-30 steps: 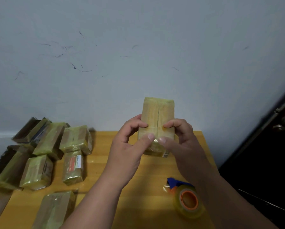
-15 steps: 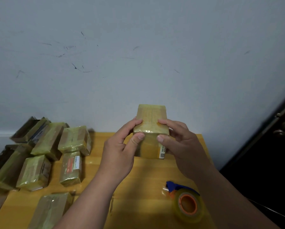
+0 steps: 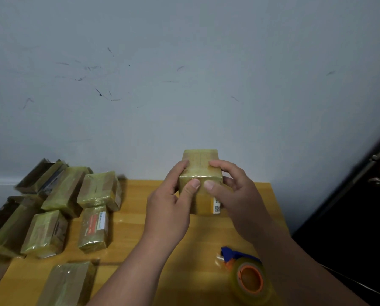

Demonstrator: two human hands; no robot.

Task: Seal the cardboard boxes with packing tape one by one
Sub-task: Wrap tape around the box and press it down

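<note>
Both hands grip the taped box (image 3: 200,173) above the tabletop (image 3: 140,237): left hand (image 3: 169,208) and right hand (image 3: 235,195) curl around it, thumbs seemingly pressing tape flat. The tape roll (image 3: 250,279) lies near the box.

1 head-worn view, wide-angle, facing forward and down over table (image 3: 140,250) toward wall (image 3: 184,85), hands close.
</note>
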